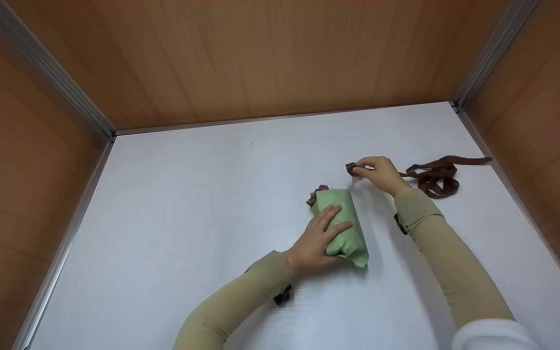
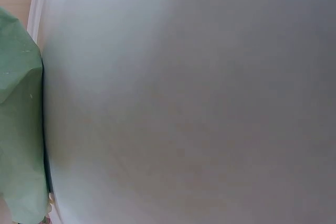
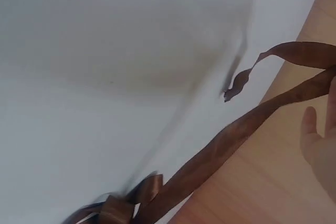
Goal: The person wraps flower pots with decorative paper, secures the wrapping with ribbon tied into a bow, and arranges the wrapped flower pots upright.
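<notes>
A small bouquet wrapped in green paper (image 1: 350,233) lies slanted on the white table, a pink flower tip (image 1: 322,188) showing at its far end. My left hand (image 1: 311,243) holds the bouquet from the left, fingers spread across the paper; its thumb is hard to make out. In the left wrist view, only the green wrap (image 2: 21,129) shows at the left edge. Up and to the right, my right hand (image 1: 379,174) pinches a brown ribbon (image 1: 351,169) near one end. The right wrist view shows the ribbon (image 3: 220,145) stretching from the fingers to a loose pile.
The rest of the ribbon lies in a tangled heap (image 1: 438,177) right of my right hand, one tail reaching toward the right wall. Wood-grain panels (image 1: 270,58) with metal edging enclose the white table (image 1: 173,209) at the back and both sides.
</notes>
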Tool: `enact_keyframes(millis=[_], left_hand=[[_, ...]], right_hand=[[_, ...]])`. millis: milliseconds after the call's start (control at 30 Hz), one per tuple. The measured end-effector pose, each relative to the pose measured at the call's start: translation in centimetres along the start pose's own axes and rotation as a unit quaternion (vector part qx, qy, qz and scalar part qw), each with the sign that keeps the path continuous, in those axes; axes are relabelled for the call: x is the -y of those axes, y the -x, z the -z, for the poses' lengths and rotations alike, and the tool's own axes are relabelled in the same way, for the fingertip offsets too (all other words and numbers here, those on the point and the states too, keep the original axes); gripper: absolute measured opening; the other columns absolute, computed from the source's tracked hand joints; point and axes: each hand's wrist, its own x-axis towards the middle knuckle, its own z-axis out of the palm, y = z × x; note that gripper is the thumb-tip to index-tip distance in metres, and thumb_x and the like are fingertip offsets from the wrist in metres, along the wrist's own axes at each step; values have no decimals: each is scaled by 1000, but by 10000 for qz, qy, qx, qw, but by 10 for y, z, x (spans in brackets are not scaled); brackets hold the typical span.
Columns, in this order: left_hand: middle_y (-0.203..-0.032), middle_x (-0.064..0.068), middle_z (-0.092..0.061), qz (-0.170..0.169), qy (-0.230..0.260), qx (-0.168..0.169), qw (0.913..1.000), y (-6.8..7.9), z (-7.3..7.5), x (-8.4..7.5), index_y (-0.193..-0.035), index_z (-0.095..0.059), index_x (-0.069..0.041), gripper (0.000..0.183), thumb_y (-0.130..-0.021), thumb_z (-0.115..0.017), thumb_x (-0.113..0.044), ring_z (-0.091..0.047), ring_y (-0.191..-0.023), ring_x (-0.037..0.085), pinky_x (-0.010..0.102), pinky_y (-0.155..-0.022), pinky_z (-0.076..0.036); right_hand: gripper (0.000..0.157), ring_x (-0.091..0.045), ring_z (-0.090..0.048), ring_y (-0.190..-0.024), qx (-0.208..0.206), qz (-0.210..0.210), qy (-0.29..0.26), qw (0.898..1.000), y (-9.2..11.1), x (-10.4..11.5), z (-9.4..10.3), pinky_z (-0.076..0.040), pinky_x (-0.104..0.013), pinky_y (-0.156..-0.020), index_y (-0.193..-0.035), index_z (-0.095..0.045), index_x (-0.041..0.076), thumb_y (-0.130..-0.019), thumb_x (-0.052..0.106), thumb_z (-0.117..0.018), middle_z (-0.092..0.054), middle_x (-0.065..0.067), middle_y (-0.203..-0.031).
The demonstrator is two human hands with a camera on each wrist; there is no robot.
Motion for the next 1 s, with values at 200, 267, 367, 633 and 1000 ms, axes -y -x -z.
enact_keyframes(millis=[200, 267, 367, 633, 1000], left_hand=[[-158, 10, -11, -81, -35, -71, 9999, 2, -1, -1, -146, -33, -23, 77, -82, -70, -43, -8, -146, 28, 49, -116, -17], [-157, 10, -12, -131, -65, -102, 9998, 2, 0, -1, -146, -33, -23, 77, -82, -71, -43, -9, -146, 28, 49, -116, -17], [-156, 11, -15, -180, -139, -159, 9996, 1, -1, -2, -145, -35, -21, 76, -82, -71, -43, -11, -145, 29, 48, -116, -18], [-154, 15, -21, -242, -239, -206, 9992, -1, -4, -3, -142, -39, -19, 71, -83, -69, -44, -16, -144, 31, 48, -115, -19], [-157, 10, -14, -91, -127, -76, 9998, -1, 0, -2, -145, -34, -23, 74, -83, -68, -46, -10, -146, 28, 48, -116, -17]], right_hand=[[24, -32, -57, -115, 389, 207, -252, 9987, -16, 46, -22, -43, -47, -100, -107, -68, 1, -95, 19, -59, -65, -17, -114], [23, -29, -57, -115, 456, 316, -276, 9981, -22, 62, -30, -43, -45, -100, -105, -69, 2, -94, 20, -59, -66, -15, -113], [25, -28, -56, -116, 926, 581, -287, 9936, -28, 84, -44, -43, -43, -101, -110, -67, 4, -95, 22, -58, -65, -14, -116], [40, -27, -54, -118, 2379, 465, 264, 9698, -25, 92, -54, -41, -44, -102, -136, -50, 10, -100, 27, -46, -62, -13, -122], [41, -32, -52, -119, 1211, 928, 652, 9861, 18, 38, -25, -43, -48, -100, -130, -55, 7, -97, 32, -53, -56, -15, -128]])
